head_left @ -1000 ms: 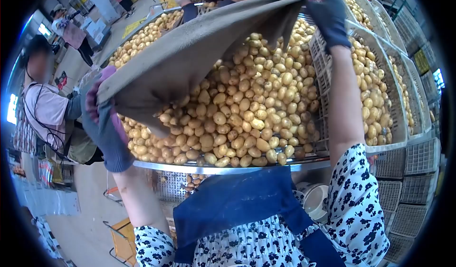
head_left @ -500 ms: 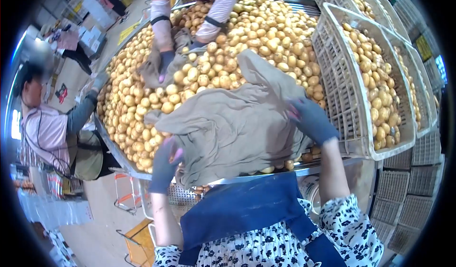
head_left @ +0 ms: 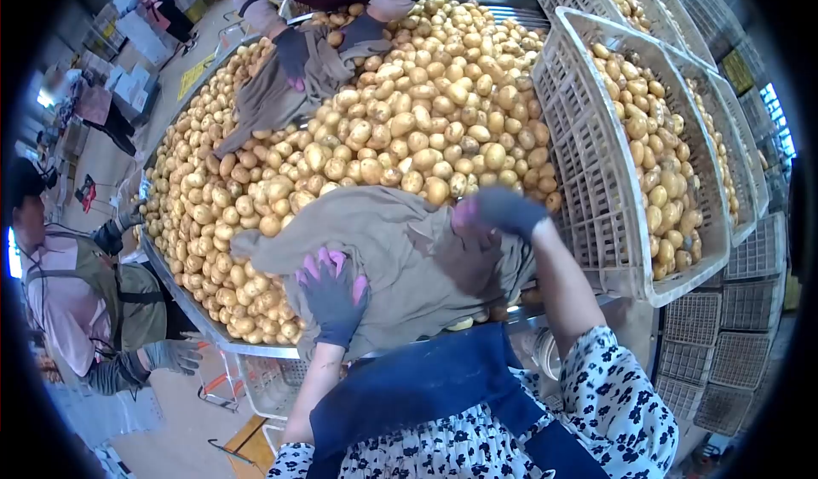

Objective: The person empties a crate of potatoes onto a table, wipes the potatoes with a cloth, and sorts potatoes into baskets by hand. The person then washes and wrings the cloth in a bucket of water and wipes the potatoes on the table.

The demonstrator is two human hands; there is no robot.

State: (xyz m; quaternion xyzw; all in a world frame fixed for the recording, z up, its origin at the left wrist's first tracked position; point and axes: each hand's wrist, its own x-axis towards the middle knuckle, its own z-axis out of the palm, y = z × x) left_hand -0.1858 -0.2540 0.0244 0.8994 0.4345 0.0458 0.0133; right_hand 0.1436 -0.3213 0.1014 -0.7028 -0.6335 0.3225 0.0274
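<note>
A grey-brown cloth [head_left: 383,249] lies rumpled over the near part of a big heap of potatoes [head_left: 426,121]. My left hand [head_left: 332,296], in a grey glove with pink fingertips, rests flat on the cloth's left part with its fingers spread. Over the cloth's right part is my right hand [head_left: 503,215], gloved the same way. Its fingers point left and are smeared by motion, so their grip on the cloth does not show clearly.
Across the heap, a co-worker's gloved hands handle another grey cloth [head_left: 290,78]. A second co-worker [head_left: 77,283] stands at the left edge. Potato-filled plastic crates [head_left: 596,164] line the right side. The metal table rim [head_left: 256,349] runs along the near side.
The cloth's raised far-right flap has come down. My left hand has moved from the cloth's edge onto its top; my right hand has shifted left. The co-worker's cloth opposite has moved away from me.
</note>
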